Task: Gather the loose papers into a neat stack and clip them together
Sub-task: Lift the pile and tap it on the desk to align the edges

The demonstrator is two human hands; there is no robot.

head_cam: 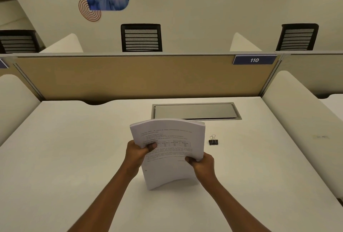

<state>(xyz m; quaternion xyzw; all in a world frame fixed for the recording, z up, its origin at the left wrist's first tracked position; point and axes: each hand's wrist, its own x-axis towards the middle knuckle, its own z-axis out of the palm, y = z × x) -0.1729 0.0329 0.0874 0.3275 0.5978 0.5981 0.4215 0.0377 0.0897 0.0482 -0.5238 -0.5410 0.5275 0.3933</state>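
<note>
Paper stack (168, 150): upright on desk (74, 148), gripped by left hand (136, 151) and right hand (201, 163). Binder clip (213, 141): 1, loose, beside stack.

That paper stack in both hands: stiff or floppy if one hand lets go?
Probably floppy: the paper stack visibly bows between the left hand and right hand. Sheets could slide apart, since the binder clip lies unused on the desk.

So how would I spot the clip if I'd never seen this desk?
On the white desk, find the grey metal hatch set into its far side. Nearer than the hatch, right of the held stack of papers, sits a small black binder clip. It is the only dark loose thing there, wire handles raised.
</note>
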